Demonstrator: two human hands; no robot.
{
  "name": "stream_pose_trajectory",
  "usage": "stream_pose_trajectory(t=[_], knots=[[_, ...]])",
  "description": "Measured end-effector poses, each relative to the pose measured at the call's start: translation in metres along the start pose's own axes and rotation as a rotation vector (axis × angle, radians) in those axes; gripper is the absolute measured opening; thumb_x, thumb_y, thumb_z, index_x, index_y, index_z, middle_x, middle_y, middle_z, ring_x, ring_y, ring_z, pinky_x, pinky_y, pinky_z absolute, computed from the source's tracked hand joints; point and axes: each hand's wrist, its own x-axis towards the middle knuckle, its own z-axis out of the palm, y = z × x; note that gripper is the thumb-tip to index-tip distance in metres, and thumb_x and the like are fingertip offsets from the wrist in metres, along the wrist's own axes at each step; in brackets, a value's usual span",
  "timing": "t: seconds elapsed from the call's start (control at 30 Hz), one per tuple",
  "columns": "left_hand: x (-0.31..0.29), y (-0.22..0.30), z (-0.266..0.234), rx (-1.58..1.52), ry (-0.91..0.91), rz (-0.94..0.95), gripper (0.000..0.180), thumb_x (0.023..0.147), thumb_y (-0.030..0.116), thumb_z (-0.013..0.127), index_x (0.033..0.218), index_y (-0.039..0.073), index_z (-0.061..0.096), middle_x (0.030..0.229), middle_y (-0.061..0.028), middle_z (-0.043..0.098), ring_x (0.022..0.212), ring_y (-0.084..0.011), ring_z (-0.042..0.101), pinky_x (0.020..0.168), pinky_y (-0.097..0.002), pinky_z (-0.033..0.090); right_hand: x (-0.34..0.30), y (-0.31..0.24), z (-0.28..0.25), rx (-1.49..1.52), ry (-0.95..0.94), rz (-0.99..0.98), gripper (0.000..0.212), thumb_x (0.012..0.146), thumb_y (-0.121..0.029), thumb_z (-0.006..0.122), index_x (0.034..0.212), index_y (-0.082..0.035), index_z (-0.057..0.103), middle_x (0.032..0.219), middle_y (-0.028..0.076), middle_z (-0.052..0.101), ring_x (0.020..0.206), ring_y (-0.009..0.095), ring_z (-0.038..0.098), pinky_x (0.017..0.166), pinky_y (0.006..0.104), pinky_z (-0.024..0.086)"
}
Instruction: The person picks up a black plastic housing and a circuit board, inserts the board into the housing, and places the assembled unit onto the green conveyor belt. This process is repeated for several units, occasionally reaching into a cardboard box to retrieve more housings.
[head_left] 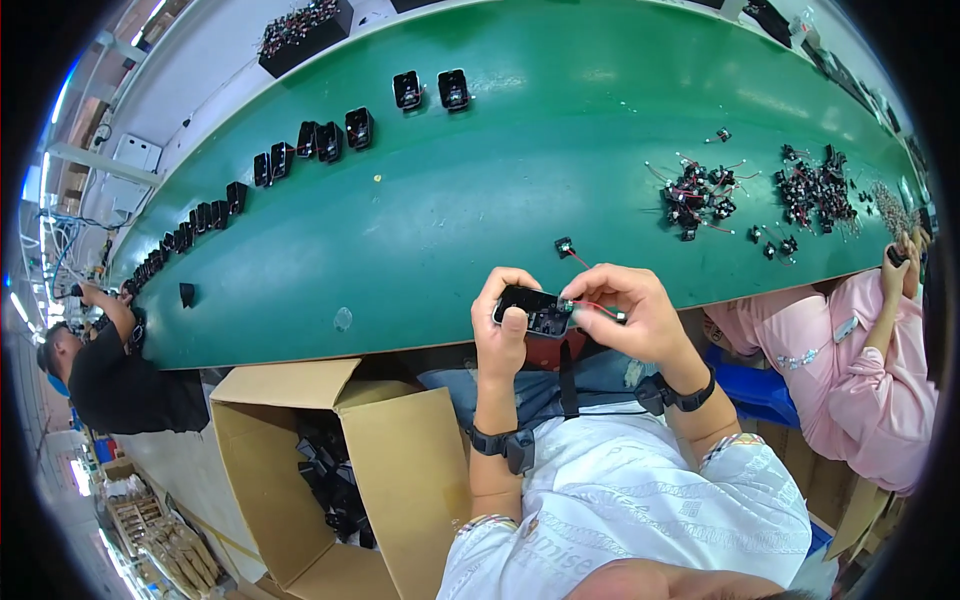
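My left hand (499, 345) grips a small black plastic housing (532, 303) over the near edge of the table, its open hollow side turned up. At the housing's right end my right hand (640, 308) pinches a small wired part (567, 306), fingertips close together. Red wire runs from that part under my fingers to a small white connector (620, 316). Whether the part sits inside the housing or only touches its edge, I cannot tell. Just beyond my hands, another small black wired part (564, 246) lies on the green table (450, 200).
Black housings (358, 128) form a curved row along the table's far left. Piles of wired parts (697, 195) lie at the right. An open cardboard box (405, 480) with black housings stands left of me. Co-workers sit at left (110, 380) and right (850, 370).
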Motion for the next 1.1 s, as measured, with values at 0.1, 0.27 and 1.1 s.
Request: stream_pose_trajectory(t=[0.1, 0.27, 1.1], knots=[[0.000, 0.004, 0.000, 0.007, -0.031, 0.027, 0.083, 0.085, 0.081, 0.055, 0.092, -0.001, 0.062, 0.083, -0.0032, 0.061, 0.074, -0.0097, 0.055, 0.065, -0.0252, 0.043, -0.004, -0.013, -0.001, -0.106, -0.039, 0.026, 0.018, 0.085, 0.001, 0.070, 0.102, 0.004, 0.069, 0.098, 0.006, 0.069, 0.087, 0.010, 0.066, 0.075, 0.0241, 0.055], [-0.002, 0.012, -0.005, 0.056, -0.079, 0.062, 0.093, 0.085, 0.088, 0.041, 0.089, -0.003, 0.063, 0.082, -0.0060, 0.064, 0.071, -0.0126, 0.059, 0.063, -0.0263, 0.044, -0.010, -0.019, -0.004, 0.145, -0.041, 0.159, 0.012, 0.085, 0.001, 0.072, 0.096, 0.004, 0.068, 0.099, 0.008, 0.070, 0.087, 0.011, 0.067, 0.080, 0.0247, 0.055], [0.006, 0.012, -0.002, -0.047, -0.403, -0.061, 0.068, 0.107, 0.050, 0.027, 0.088, -0.003, 0.065, 0.067, -0.0090, 0.061, 0.056, -0.0157, 0.051, 0.055, -0.0300, 0.037, -0.003, -0.021, 0.005, -0.584, -0.060, -0.462, 0.017, 0.069, -0.006, 0.083, 0.080, -0.008, 0.070, 0.121, 0.008, 0.063, 0.121, 0.034, 0.054, 0.096, 0.0450, 0.048]])
